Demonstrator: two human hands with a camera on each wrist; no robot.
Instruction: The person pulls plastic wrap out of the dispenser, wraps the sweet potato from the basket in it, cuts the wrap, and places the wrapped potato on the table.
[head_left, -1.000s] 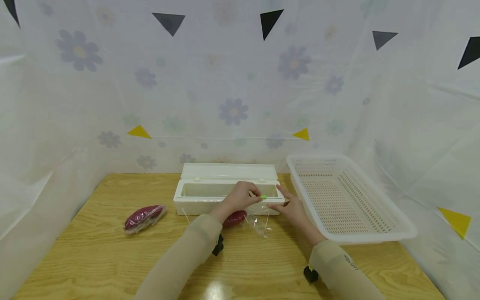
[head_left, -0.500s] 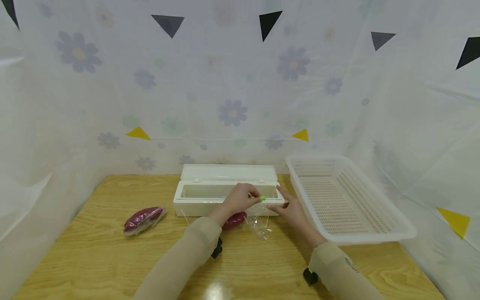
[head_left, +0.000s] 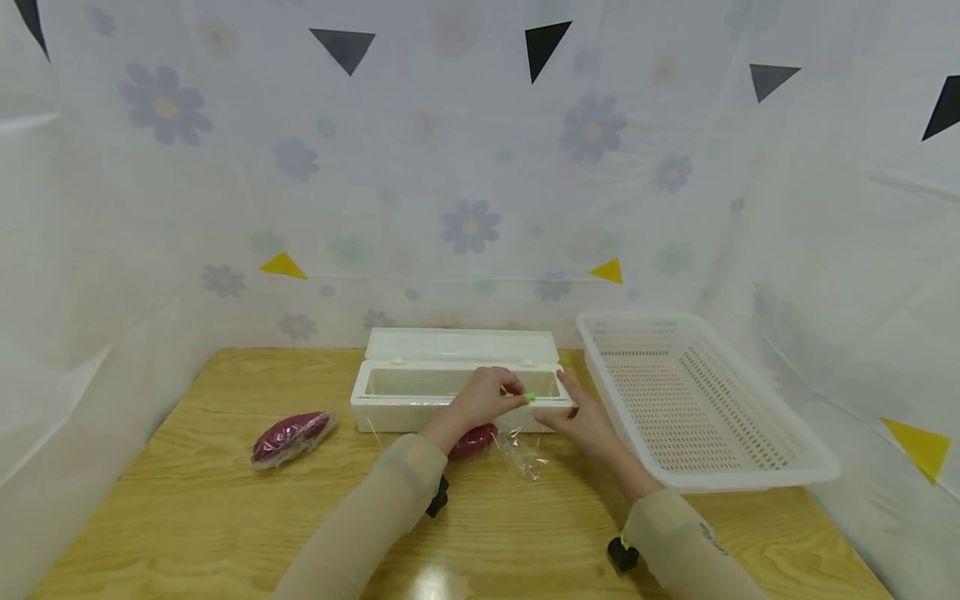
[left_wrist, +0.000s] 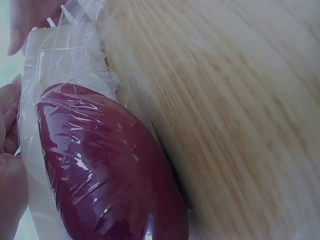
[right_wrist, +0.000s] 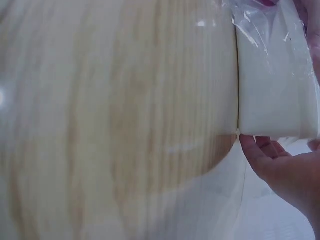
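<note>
A white cling film dispenser box stands at the table's back, its lid tipped up behind it. My left hand reaches over the front edge and pinches a small green slide cutter near the right end. My right hand grips the box's right end, thumb at the front and a finger on top; the right wrist view shows its fingertips at the bottom corner. Clear film hangs down the front over a glossy purple-red, sweet-potato-shaped piece, partly hidden by my left wrist in the head view.
Another purple-red piece wrapped in film lies on the table at the left. A white plastic basket with slotted sides stands at the right, close to my right hand. Behind the wooden table hangs a flowered white curtain.
</note>
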